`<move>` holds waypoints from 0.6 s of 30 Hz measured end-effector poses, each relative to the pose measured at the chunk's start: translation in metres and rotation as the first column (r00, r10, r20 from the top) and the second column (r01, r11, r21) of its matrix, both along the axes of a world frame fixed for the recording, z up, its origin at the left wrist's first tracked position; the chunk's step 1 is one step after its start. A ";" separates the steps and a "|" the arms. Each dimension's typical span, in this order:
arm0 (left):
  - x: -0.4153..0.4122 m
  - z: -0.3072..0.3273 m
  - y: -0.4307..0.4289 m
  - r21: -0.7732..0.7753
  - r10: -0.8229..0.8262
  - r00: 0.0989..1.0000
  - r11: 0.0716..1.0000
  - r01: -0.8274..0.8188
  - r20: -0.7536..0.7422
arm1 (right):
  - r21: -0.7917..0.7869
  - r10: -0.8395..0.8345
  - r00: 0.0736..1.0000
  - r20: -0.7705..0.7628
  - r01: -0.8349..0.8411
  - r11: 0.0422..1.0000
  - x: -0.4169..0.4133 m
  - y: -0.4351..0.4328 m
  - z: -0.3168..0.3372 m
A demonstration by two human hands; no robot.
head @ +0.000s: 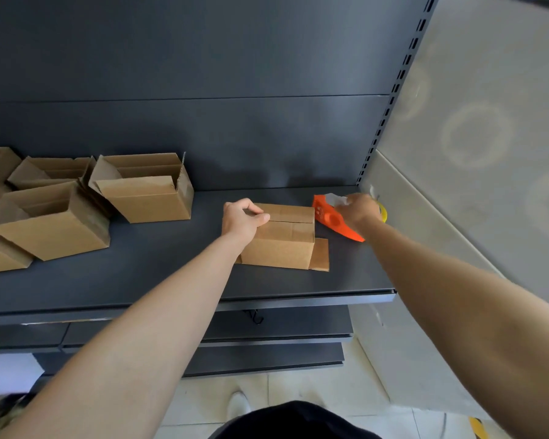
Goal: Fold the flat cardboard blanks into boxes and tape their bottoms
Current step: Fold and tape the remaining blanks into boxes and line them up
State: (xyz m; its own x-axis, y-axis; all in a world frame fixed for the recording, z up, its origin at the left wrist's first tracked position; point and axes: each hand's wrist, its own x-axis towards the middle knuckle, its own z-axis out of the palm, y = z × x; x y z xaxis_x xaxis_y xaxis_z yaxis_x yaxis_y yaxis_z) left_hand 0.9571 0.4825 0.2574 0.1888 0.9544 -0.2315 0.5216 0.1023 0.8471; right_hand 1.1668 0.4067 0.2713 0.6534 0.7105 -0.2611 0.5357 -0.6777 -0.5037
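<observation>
Forearms out over the shelf (171,264), I'd press the flaps flush with my left hand (243,221), curled over the box (282,245) at mid-shelf, then run my right hand (360,210), gripping the orange tape dispenser (332,220) beside it, along the seam.

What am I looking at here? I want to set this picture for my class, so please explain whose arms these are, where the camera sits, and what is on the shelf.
There is no machine here. A person wears a single camera on the head, and it looks down at their own bare arms. Everything sits on a dark shelf. The left hand holds a box whose flaps are folded shut. The right hand is on an orange tape dispenser, but blur hides its grip. Several open boxes stand further left.
</observation>
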 end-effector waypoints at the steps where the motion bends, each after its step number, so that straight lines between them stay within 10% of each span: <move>1: 0.001 0.000 0.001 -0.002 0.008 1.000 1.000 -0.008 -0.007 | -0.088 0.004 0.999 0.037 -0.001 0.996 0.009 -0.002 -0.002; 9: 0.008 0.003 0.004 0.011 0.040 0.995 0.999 -0.039 -0.093 | -0.291 0.053 0.995 0.090 -0.025 0.956 0.023 -0.010 -0.040; 18: 0.007 0.006 0.003 -0.016 0.046 0.996 0.999 -0.047 -0.075 | 0.374 0.093 0.895 -0.436 0.086 0.923 0.029 -0.007 0.055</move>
State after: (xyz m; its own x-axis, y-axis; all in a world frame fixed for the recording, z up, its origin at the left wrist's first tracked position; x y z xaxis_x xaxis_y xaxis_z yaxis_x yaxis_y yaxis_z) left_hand 0.9645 0.4857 0.2632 0.1256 0.9572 -0.2607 0.5775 0.1431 0.8037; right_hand 1.1956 0.4001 0.3262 0.5317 0.8142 -0.2331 0.2006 -0.3884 -0.8994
